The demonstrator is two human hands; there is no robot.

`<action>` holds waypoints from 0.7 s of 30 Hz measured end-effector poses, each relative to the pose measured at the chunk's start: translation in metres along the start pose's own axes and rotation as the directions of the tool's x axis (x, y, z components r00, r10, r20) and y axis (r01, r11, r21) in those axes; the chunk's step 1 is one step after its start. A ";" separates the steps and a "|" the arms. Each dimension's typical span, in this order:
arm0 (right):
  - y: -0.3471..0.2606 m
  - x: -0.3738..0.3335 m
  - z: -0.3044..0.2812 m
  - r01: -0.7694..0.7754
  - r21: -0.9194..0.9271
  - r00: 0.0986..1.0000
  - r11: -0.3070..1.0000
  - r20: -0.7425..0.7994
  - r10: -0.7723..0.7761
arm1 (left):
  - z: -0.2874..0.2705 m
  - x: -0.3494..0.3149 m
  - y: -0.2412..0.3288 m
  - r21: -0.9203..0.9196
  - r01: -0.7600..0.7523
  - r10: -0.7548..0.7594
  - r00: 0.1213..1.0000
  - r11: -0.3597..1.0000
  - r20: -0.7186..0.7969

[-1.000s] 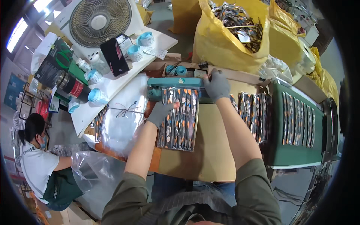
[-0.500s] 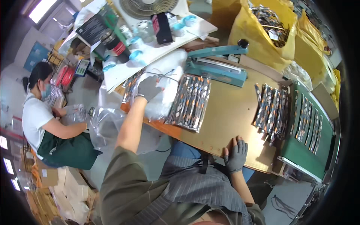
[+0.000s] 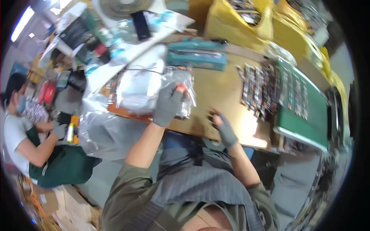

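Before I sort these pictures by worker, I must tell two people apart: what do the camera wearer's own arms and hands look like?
The left hand and right hand wear matching grey fingerless gloves. The forearms are uncovered up to loose, dark olive sleeves ending around the elbows. No cables run along them; blur hides any fine markings.

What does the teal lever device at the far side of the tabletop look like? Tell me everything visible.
The teal lever device is long and narrow, seemingly metal, with a boxy base and a bar-like arm along its far side, with a dark knob at the right end. It lies crosswise near the far edge of the tan tabletop, beyond the left hand and right hand; neither touches it. Blur hides finer detail, including how far the arm is raised.
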State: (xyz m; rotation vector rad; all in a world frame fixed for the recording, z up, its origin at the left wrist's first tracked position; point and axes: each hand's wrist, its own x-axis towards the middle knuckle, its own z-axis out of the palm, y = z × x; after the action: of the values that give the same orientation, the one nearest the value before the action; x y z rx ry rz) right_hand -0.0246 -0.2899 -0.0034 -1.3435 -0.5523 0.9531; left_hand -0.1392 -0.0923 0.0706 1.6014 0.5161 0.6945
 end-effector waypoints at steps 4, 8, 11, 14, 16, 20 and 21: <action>-0.045 0.033 0.035 0.247 -0.120 0.957 0.961 -0.126 -0.262 | 0.050 -0.029 -0.055 0.160 -0.047 0.084 0.970 0.986 -0.230; -0.032 0.054 -0.054 0.072 -0.784 0.838 0.617 -0.288 -0.464 | 0.042 -0.038 -0.028 0.655 -0.444 0.413 0.885 0.611 0.214; -0.046 0.060 -0.078 -0.086 -0.442 0.986 0.893 0.093 0.141 | 0.067 -0.043 0.020 -0.759 0.412 -0.035 0.888 0.503 0.459; -0.103 0.044 -0.123 0.312 -0.754 0.912 0.578 0.068 -0.404 | 0.061 -0.028 0.049 -0.553 0.223 -0.048 0.949 0.803 0.313; -0.109 0.063 -0.227 0.103 -0.909 0.779 0.403 -0.178 -0.601 | 0.072 -0.014 0.067 -0.509 0.136 -0.025 0.975 0.850 0.219; -0.127 0.059 -0.365 -0.503 -0.544 0.425 0.671 -0.832 -0.356 | 0.075 0.027 0.009 -0.021 -0.020 0.024 0.978 1.000 0.208; -0.141 0.064 -0.344 -0.514 -0.686 0.676 0.515 -0.693 -0.249 | 0.086 0.041 -0.003 0.205 -0.089 0.039 0.970 0.975 0.240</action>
State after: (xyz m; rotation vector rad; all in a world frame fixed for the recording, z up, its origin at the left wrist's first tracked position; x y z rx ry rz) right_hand 0.3228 -0.4224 0.0577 -2.5726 -0.2348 0.0815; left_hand -0.0499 -0.1256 0.0674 1.8826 0.3756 0.5002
